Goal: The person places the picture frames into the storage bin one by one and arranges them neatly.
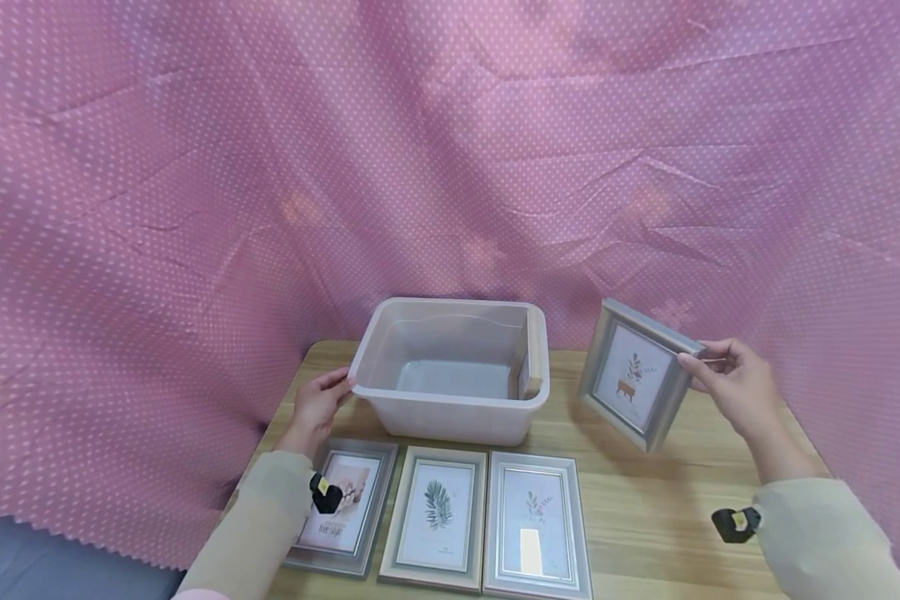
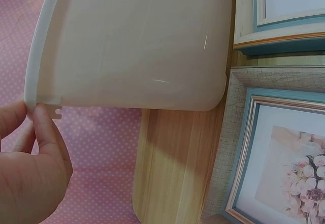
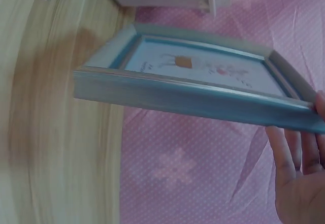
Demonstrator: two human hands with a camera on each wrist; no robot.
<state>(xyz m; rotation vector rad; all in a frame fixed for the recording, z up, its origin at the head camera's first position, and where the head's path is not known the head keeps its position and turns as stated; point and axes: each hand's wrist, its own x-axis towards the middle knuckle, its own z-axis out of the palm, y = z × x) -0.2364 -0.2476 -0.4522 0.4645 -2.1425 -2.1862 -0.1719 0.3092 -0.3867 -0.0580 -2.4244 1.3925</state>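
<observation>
Pink dotted cloth (image 1: 450, 167) behind. Wood table (image 1: 645, 500) below. On top, white tub (image 1: 446, 421), with 1 standing picture frame (image 1: 535, 358) inside. In front, 3 flat frames (image 1: 435, 517) in a row. Right of the tub, 1 tilted frame (image 1: 636, 377), up off the table. Pinching the tub's left rim with left hand (image 1: 318, 408), holding the tilted frame with right hand (image 1: 737, 387).

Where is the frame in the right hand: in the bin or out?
Out: the right hand holds the frame beside the bin, tabletop showing between.
</observation>
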